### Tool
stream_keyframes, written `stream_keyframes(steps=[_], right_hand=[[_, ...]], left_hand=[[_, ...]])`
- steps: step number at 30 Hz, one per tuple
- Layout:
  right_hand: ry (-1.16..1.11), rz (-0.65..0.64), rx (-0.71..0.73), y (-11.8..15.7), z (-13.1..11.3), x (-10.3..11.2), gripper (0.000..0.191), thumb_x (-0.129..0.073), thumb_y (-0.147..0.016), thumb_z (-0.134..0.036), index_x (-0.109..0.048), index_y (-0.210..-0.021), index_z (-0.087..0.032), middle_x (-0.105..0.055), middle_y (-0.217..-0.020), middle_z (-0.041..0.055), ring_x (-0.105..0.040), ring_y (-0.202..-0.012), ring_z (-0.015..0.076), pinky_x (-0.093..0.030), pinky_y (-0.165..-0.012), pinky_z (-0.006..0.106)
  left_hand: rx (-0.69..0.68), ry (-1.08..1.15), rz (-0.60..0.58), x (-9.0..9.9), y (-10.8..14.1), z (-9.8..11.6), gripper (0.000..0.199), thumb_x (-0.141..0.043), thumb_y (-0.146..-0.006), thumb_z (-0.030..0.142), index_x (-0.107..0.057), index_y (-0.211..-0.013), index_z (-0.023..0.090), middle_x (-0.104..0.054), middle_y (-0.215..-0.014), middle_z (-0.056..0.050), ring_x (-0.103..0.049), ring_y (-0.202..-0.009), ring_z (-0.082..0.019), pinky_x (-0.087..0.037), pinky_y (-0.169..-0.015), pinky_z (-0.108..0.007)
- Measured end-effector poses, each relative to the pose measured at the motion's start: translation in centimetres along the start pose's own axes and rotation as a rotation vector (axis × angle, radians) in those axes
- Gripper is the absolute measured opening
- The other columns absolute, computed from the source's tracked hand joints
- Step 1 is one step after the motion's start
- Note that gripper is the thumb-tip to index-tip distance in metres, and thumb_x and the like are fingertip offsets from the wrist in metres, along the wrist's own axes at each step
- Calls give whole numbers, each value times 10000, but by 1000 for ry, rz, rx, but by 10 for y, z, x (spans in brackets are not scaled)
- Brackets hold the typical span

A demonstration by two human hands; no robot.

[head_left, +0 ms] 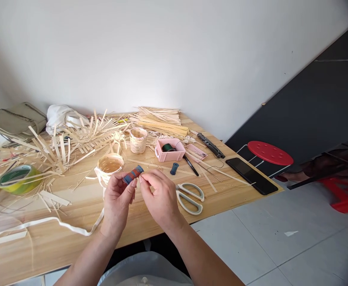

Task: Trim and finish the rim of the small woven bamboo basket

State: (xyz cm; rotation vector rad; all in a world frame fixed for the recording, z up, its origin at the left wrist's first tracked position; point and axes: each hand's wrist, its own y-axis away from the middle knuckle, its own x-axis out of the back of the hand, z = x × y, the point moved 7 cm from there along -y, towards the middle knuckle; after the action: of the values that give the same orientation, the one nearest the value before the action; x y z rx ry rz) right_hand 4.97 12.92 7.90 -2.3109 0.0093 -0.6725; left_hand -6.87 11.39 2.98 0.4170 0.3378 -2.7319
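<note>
My left hand (116,200) holds up a small blue-and-red striped piece (133,175) between thumb and fingers, just above the table. At the right end of that piece, my right hand (161,195) has its thumb and forefinger pinched together. What sits in that pinch is too small to make out. Behind my left hand stands a small woven basket (110,163) with a white strip hanging from it. Beyond my right hand a blue thread spool (174,169) stands upright. Scissors with pale handles (191,197) lie beside my right wrist.
A second woven basket (138,140) stands near a pink box (170,150) holding dark green thread. Loose splints (87,139) spread over the table's left and back. A tape roll (18,179), a marker (191,165), a folding knife (211,145) and a phone (251,175) lie around.
</note>
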Motion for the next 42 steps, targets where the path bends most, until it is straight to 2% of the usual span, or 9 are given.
stream_keyframes(steps=[8,11,15,21,25,28,30,37,42], right_hand=[[-21,-36,-26,0,4,2,220,-442,-788,-111,-549,-610,-182,-565,-650,27,-527,-630,145,-416,-597,256],[-75,-28,-60,1,6,4,206,-441,-790,-115,-530,-618,-186,-535,-628,12,-506,-615,140,-402,-582,251],[-50,30,-22,2,5,10,202,-420,-819,-119,-523,-659,-186,-546,-674,27,-511,-650,150,-397,-606,263],[-46,-5,-62,1,10,13,199,-446,-857,-203,-545,-685,-183,-579,-694,36,-528,-661,154,-411,-617,273],[-260,-78,-182,2,8,3,220,-508,-828,-277,-555,-638,-178,-581,-640,10,-525,-584,126,-425,-555,237],[-336,-123,-278,3,12,-10,182,-514,-796,-219,-588,-635,-174,-590,-629,2,-526,-561,115,-409,-518,215],[-325,-120,-293,4,17,-14,174,-507,-787,-180,-598,-638,-176,-594,-634,1,-532,-577,120,-405,-533,220],[-116,-76,-136,-3,31,-3,205,-477,-793,-122,-512,-601,-183,-535,-632,2,-502,-624,141,-371,-576,247],[3,-13,-5,-17,29,11,203,-441,-811,-103,-494,-633,-185,-528,-650,16,-501,-651,154,-363,-588,260]], left_hand=[[7,-9,-26,2,0,2,192,-699,-721,276,-552,-811,191,-547,-604,50,-407,-433,-42,-315,-398,-155],[88,75,-6,1,-1,1,188,-692,-728,278,-536,-774,186,-513,-560,63,-392,-431,-36,-292,-395,-142],[213,189,55,5,-1,-4,223,-721,-688,272,-527,-731,171,-533,-563,54,-393,-431,-31,-271,-385,-136],[312,278,79,7,-1,-9,227,-733,-673,279,-567,-764,155,-538,-564,46,-410,-442,-24,-314,-413,-121],[307,281,78,6,1,-11,231,-740,-664,273,-556,-744,157,-541,-566,50,-413,-441,-23,-325,-425,-124],[310,262,58,4,3,-12,226,-732,-673,272,-544,-729,159,-538,-562,52,-415,-443,-27,-316,-427,-134],[308,253,52,5,4,-12,219,-724,-684,281,-551,-740,158,-536,-562,50,-416,-447,-29,-308,-427,-135],[378,266,-19,4,3,-10,275,-710,-691,367,-563,-765,147,-503,-556,47,-383,-423,-22,-237,-387,-128],[471,179,-154,0,6,-12,308,-718,-675,387,-540,-718,140,-465,-541,50,-361,-417,-25,-224,-385,-138]])
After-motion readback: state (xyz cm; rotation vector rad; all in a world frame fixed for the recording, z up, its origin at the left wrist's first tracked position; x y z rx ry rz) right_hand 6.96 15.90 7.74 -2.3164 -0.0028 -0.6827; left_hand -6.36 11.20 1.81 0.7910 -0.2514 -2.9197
